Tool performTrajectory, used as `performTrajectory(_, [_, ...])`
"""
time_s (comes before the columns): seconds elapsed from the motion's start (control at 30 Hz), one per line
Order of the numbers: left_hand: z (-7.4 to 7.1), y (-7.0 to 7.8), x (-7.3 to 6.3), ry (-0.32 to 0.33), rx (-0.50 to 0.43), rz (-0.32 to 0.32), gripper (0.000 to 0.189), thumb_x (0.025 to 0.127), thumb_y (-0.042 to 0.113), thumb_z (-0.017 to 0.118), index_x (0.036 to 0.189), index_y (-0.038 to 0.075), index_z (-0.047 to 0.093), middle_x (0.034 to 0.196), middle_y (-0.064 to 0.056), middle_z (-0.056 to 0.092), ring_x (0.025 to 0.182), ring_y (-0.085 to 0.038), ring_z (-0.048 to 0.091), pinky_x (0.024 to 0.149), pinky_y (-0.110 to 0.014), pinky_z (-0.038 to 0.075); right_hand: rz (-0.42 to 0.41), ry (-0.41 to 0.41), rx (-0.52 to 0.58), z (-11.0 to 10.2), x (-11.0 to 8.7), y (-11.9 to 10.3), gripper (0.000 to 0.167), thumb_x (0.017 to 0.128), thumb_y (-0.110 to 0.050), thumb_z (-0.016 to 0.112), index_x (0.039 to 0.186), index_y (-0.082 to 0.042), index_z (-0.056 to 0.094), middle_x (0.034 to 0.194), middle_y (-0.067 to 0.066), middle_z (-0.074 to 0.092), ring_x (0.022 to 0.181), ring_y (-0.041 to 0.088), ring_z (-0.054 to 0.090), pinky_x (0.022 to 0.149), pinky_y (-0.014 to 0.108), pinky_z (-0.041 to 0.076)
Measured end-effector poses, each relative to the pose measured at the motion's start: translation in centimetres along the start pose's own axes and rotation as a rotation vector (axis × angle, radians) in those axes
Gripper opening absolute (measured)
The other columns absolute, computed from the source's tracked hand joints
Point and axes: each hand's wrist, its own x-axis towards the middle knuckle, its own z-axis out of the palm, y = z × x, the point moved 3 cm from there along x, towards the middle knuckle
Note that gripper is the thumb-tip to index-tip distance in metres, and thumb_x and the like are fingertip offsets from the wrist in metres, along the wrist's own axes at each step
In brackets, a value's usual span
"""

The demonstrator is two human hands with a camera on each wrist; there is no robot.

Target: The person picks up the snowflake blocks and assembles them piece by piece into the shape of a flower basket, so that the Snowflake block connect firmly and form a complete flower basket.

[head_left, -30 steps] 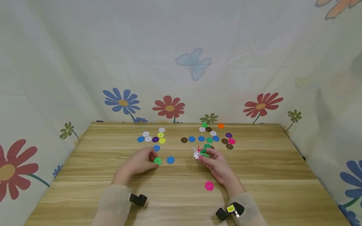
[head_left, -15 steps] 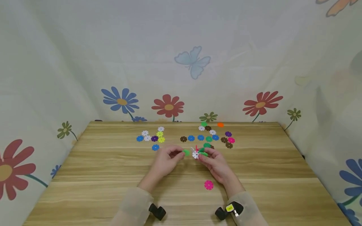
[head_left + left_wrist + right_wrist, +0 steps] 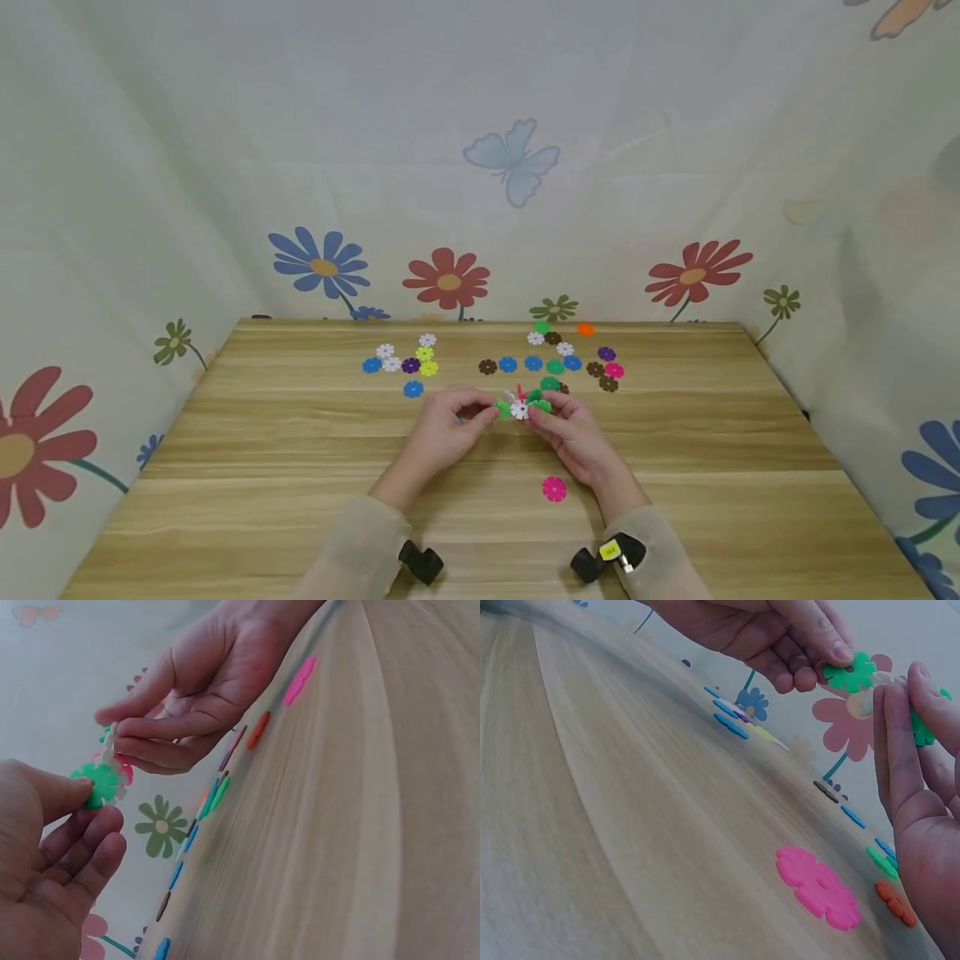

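My left hand [image 3: 444, 432] pinches a light green snowflake disc [image 3: 851, 673] between thumb and fingers. Opposite it, my right hand [image 3: 576, 435] grips a small cluster of joined snowflake discs above the table. A white disc [image 3: 520, 409] faces me in that cluster, with a red disc [image 3: 521, 390] standing behind it and green discs [image 3: 542, 406] at the right. The light green disc's edge meets the white disc in the head view; whether their slots interlock, I cannot tell. Fingers hide part of the cluster.
A pink disc [image 3: 555, 489] lies near the right forearm. Farther back are scattered loose discs: blue [image 3: 413, 389], yellow [image 3: 428, 367], brown [image 3: 487, 367], and orange [image 3: 586, 330] by the rear edge. A flowered cloth [image 3: 360, 167] hangs behind the wooden table [image 3: 225, 500].
My left hand has lifted the light green disc and carried it rightward to the cluster, where it now touches the white disc. The right hand has stayed nearly in place.
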Motion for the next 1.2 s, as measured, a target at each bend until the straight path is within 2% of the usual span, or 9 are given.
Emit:
performTrajectory(0.23, [0.2,0.6,-0.2,-0.001,0.061,0.028,0.008,0.102,0.01,0.079,0.107,0.014,0.085,0.104,0.0,0.077,0.093,-0.011,0.07,0.084,-0.031,0.063,-0.012,-0.034,-0.033,0.3,0.1,0.1,0.023,0.105,0.007,0.067,0.111,-0.013,0.078,0.109,0.002,0.077,0.101,0.013,0.076,0.097,0.028,0.061])
performTrajectory(0.37, [0.7,1.1,-0.3,-0.014,0.045,0.054,0.01,0.103,0.01,0.078,0.109,0.012,0.086,0.104,0.001,0.078,0.094,-0.012,0.071,0.082,-0.029,0.063,0.002,-0.085,-0.087,0.6,0.0,0.3,0.023,0.106,0.004,0.067,0.111,-0.015,0.08,0.111,0.002,0.079,0.102,0.013,0.076,0.097,0.028,0.061])
performTrajectory(0.43, [0.9,1.4,-0.2,0.003,0.02,0.06,0.011,0.103,0.01,0.078,0.111,0.01,0.086,0.105,0.0,0.079,0.093,-0.013,0.073,0.081,-0.028,0.064,0.004,-0.103,-0.089,0.8,0.0,0.4,0.024,0.107,0.002,0.066,0.112,-0.015,0.08,0.112,0.002,0.079,0.104,0.013,0.076,0.098,0.028,0.061])
performTrajectory(0.57, [0.7,1.6,-0.2,0.072,-0.033,0.036,0.01,0.103,0.006,0.077,0.11,0.007,0.084,0.1,0.0,0.079,0.089,-0.015,0.075,0.079,-0.028,0.065,0.012,-0.054,-0.024,0.9,0.0,0.2,0.027,0.109,0.003,0.062,0.11,-0.016,0.08,0.111,0.002,0.076,0.102,0.013,0.075,0.099,0.027,0.06])
performTrajectory(0.63, [0.5,1.4,-0.2,0.086,-0.043,0.013,0.009,0.102,0.003,0.077,0.108,0.007,0.083,0.096,0.001,0.078,0.085,-0.014,0.075,0.078,-0.029,0.065,0.019,-0.021,0.008,0.8,0.0,0.2,0.028,0.109,0.004,0.06,0.108,-0.016,0.08,0.11,0.002,0.075,0.102,0.012,0.075,0.099,0.027,0.06])
performTrajectory(0.83, [0.5,0.6,-0.3,0.068,-0.045,-0.008,0.01,0.101,0.002,0.078,0.109,0.007,0.083,0.097,0.0,0.078,0.084,-0.012,0.075,0.078,-0.029,0.065,0.018,0.002,0.061,0.5,0.0,0.2,0.027,0.11,0.003,0.059,0.104,-0.015,0.078,0.111,0.001,0.072,0.101,0.01,0.075,0.099,0.024,0.059])
performTrajectory(1.0, [0.5,0.3,-0.2,0.06,-0.08,0.011,0.013,0.101,0.003,0.077,0.113,0.008,0.082,0.103,-0.002,0.078,0.088,-0.014,0.075,0.082,-0.031,0.065,0.01,-0.025,0.074,0.5,0.1,-0.1,0.024,0.11,0.003,0.059,0.107,-0.013,0.076,0.113,0.003,0.072,0.105,0.012,0.075,0.101,0.025,0.058])
performTrajectory(1.2, [0.3,0.3,-0.1,0.043,-0.07,0.048,0.013,0.102,0.007,0.078,0.111,0.013,0.084,0.105,0.002,0.079,0.09,-0.014,0.075,0.083,-0.034,0.065,0.012,-0.026,0.068,0.5,0.1,-0.1,0.022,0.11,0.003,0.059,0.111,-0.012,0.075,0.115,0.004,0.072,0.106,0.013,0.076,0.101,0.025,0.058])
